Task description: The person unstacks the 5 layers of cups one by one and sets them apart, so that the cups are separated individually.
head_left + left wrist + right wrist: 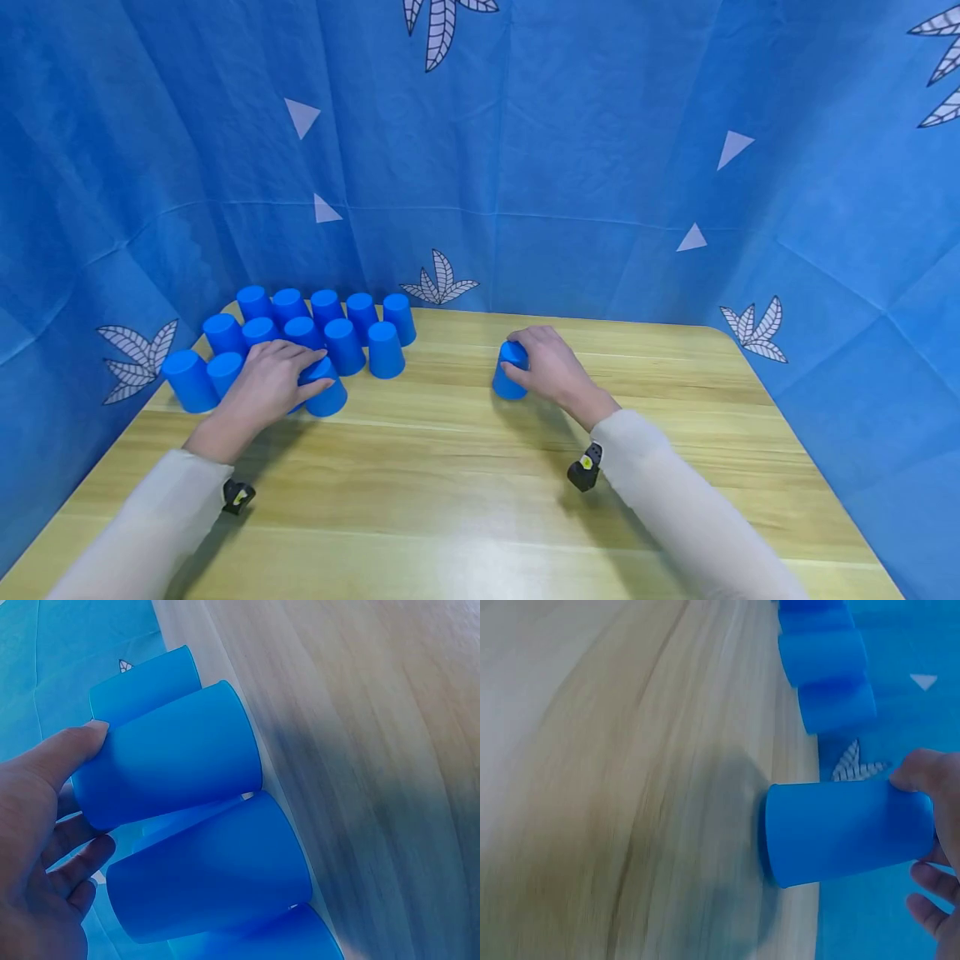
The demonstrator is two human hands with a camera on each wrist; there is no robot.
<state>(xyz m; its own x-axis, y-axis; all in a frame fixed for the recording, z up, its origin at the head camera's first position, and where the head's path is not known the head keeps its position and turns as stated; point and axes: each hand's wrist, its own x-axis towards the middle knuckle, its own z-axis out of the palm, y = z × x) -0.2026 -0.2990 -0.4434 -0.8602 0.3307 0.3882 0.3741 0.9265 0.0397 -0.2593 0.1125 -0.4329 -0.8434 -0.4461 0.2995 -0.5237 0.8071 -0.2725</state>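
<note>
Several blue plastic cups stand upside down in rows at the table's far left. My left hand reaches into the front of that cluster and grips one inverted cup, thumb on one side and fingers on the other; in the left wrist view the hand holds this cup, with another cup right beside it. Near the table's middle, my right hand grips a single inverted cup that stands on the wood. In the right wrist view, thumb and fingers close around its base end.
The wooden table is ringed on three sides by a blue patterned cloth backdrop. Two cups of the cluster show at the top of the right wrist view. A small black device sits at each wrist.
</note>
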